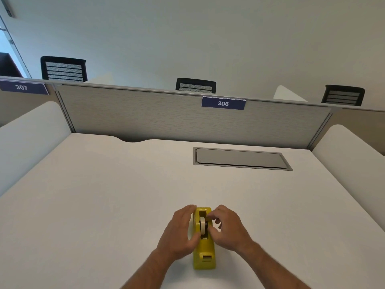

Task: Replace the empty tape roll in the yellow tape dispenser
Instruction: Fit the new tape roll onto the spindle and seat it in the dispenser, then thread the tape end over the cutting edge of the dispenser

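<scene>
Yellow tape dispenser [204, 250] stands upright on white desk [104, 205], near its front edge, cutter end toward the viewer; a pale tape roll [202, 225] on a dark hub sits upright in its central slot.

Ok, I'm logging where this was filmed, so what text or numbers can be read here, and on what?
"306": white digits on the blue number plate on the grey desk partition straight ahead.
"307": the same kind of blue plate on the partition at far left.
The yellow tape dispenser shows no readable label or brand.
</scene>
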### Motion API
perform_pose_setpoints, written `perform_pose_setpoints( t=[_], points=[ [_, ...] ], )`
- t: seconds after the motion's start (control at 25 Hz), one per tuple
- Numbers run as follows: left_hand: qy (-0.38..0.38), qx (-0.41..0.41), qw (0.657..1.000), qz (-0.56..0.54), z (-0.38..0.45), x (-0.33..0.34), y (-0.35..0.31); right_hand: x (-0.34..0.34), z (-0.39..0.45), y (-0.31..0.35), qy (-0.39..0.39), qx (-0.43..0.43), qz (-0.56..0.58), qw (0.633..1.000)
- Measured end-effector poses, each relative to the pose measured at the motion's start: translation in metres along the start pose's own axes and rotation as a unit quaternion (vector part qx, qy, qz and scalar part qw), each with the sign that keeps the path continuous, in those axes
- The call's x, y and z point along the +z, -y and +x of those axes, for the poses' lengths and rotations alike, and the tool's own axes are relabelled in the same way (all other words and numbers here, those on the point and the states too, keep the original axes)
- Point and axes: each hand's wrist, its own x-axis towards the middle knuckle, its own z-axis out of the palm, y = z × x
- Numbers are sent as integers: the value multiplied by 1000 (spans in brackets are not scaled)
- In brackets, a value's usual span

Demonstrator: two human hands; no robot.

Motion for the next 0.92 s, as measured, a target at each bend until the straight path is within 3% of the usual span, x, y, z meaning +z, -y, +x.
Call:
perform_pose_setpoints(
  t=[0.16, 0.32, 0.92],
  points=[
    [97, -51, 993, -31, 1, -1, 3, 1, -1, 4, 10, -34, -64, 997],
    [110, -39, 993, -35, 1, -5, -1, 2, -1, 6, 41, -56, -107, 992],
    [123, -65, 989, -49, 0, -4, -1, 2, -1, -3, 43, -48, -84, 994]
  ],
)
